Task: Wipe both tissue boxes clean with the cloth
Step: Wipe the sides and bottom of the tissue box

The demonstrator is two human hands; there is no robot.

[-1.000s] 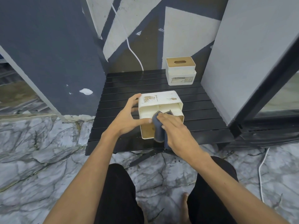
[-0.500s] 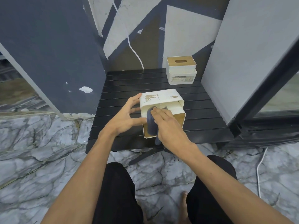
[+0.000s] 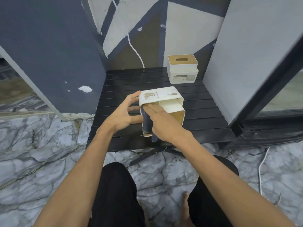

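Note:
A white tissue box with brown stains lies tipped on its side on the black slatted table, its wooden lid facing me. My left hand grips its left side, thumb on the near face and fingers behind. My right hand lies flat, fingers straight, pressing a dark blue cloth against the box's near left edge. The cloth hangs down past the box's lower rim. A second white tissue box with a wooden slotted lid stands upright at the table's far right corner.
A dark grey wall panel rises to the left and a light grey panel with a black frame to the right. A white cable hangs down the back wall. Another white cable lies on the marble floor. My knees are below.
My right hand has slid the cloth up and to the left along the box's near face. My left hand keeps the same hold on the box.

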